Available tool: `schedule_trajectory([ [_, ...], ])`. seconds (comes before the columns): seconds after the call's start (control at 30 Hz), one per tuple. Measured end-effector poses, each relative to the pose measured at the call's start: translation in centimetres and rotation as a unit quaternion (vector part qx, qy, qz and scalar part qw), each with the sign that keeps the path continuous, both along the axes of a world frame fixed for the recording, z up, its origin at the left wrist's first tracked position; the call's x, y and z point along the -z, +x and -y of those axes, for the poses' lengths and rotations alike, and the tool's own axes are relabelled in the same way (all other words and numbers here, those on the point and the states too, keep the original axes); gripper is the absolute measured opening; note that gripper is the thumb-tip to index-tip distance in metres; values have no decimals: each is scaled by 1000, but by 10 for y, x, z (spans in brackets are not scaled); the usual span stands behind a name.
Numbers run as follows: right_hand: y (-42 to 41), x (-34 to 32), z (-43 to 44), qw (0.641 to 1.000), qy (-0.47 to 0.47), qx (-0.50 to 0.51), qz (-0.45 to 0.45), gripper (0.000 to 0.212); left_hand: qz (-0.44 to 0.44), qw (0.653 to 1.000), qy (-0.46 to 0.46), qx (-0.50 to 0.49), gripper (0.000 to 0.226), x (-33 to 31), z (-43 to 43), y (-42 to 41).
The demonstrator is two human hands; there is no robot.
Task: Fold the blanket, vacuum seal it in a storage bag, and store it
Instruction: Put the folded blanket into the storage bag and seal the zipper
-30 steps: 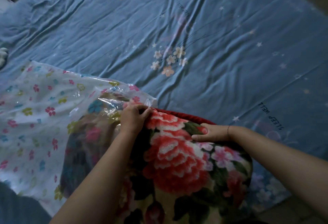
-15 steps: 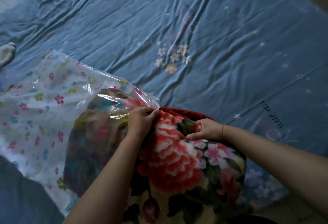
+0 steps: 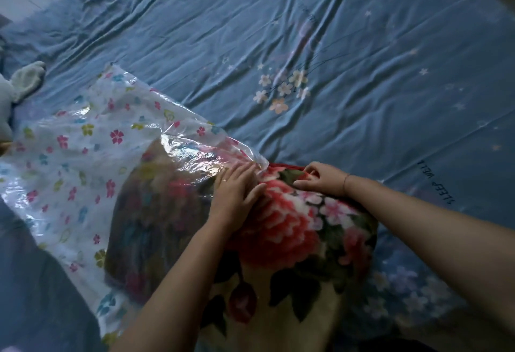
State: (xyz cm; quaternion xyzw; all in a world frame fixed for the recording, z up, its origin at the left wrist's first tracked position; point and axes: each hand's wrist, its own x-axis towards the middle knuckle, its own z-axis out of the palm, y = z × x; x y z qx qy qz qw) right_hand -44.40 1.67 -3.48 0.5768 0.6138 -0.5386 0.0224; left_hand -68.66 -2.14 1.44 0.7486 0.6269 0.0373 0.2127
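While about half of the folded blanket (image 3: 289, 229) sits inside the storage bag (image 3: 72, 156) and the rest bulges out of its mouth toward the near edge of the bed, we judge the stuffing only partly done. The left hand (image 3: 237, 193) lies flat, fingers straight and close together, pressing the plastic rim against the pile. The right hand (image 3: 324, 181) has its fingers curled into the blanket's far edge, just beside the bag's mouth.

We see three risks. The thin film could stretch or split if it is dragged over so thick a fold. The fold itself could bunch as it is pushed, leaving a lump that will not go deeper. And the bag, with nothing holding its closed end, could simply slide across the wrinkled bed sheet (image 3: 362, 73) instead of taking the load. We also worry that fluffy pile left across the mouth would spoil the seal (the closure strip is not visible in this dim light).
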Motion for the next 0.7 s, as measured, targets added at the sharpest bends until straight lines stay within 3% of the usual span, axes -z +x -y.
schedule_trajectory([
  [0.13,-24,-15,9,982,186,-33,-5,98,-79,991,53,-89,86,6,60,-22],
  [0.3,-116,-41,59,868,435,-239,-10,88,-58,946,31,-318,96,19,164,-54],
  [0.4,-155,-22,94,822,452,-344,38,86,-10,882,-10,-471,115,26,223,-60],
  [0.5,-150,-1,99,816,421,-386,88,82,51,835,-53,-545,130,28,265,-62],
  [0.6,-135,8,98,808,399,-421,104,78,96,797,-55,-594,112,23,283,-56],
  [0.67,-130,7,98,798,400,-435,122,78,151,728,-33,-668,104,21,282,-49],
  [0.7,-130,4,98,796,398,-436,130,80,185,671,-18,-718,108,21,280,-47],
])
